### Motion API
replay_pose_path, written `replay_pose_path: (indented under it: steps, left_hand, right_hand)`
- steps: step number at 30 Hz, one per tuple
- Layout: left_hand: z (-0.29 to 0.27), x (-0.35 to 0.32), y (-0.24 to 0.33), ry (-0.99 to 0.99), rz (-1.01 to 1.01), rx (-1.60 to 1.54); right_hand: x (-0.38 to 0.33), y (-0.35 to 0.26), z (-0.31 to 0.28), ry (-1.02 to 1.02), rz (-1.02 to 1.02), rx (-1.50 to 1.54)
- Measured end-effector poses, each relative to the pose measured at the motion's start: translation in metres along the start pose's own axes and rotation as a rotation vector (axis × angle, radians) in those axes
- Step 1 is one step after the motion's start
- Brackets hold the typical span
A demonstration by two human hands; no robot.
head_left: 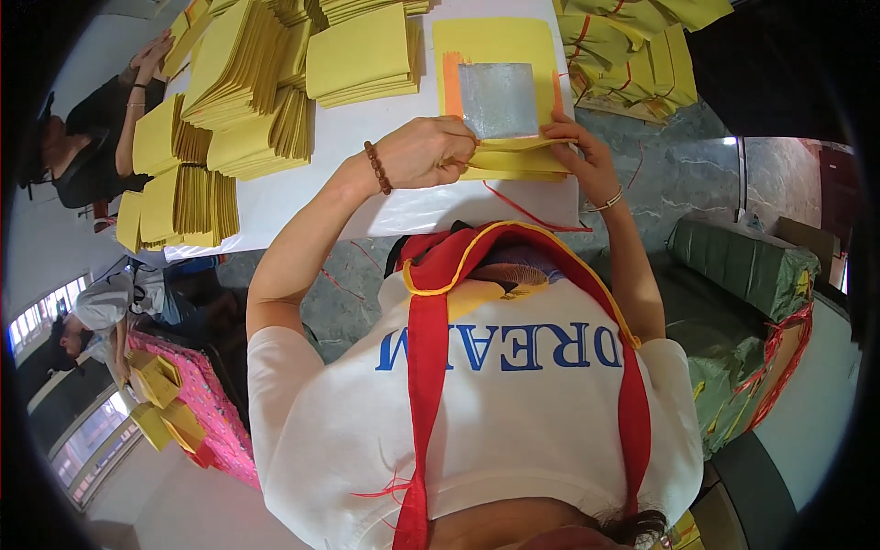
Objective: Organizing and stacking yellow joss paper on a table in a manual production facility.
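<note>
Here, a white table (339, 119) spreads before the person, stacks (243, 57) of yellow sheets crowding its left. The yellow paper (500, 41) lies near the table's right-hand corner, between both hands. The left hand (426, 149), nearly closed, pinches its near left part; the right hand (587, 163), half curled, grips its near right edge. A silver square (498, 101) rests on it. Brown beads (376, 168) circle the left wrist.

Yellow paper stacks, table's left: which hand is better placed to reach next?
Left, probably: the left hand is nearer the yellow paper stacks; the right hand is by the right edge of the white table. Both hold folded yellow paper.
</note>
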State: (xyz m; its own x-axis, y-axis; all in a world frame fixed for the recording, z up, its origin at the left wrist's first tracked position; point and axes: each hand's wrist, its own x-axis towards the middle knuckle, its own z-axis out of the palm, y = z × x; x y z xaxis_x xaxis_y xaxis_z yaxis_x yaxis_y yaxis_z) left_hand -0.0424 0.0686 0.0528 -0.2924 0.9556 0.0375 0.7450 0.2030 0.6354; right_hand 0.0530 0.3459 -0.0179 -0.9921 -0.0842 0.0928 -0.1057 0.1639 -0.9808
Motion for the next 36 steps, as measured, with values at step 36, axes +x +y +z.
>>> replay_pose_path:
  steps: [36]
  left_hand:
    - [0.003, -0.004, -0.002, 0.135, -0.032, -0.073]
  right_hand:
    - [0.0, -0.007, -0.004, -0.021, -0.155, -0.18]
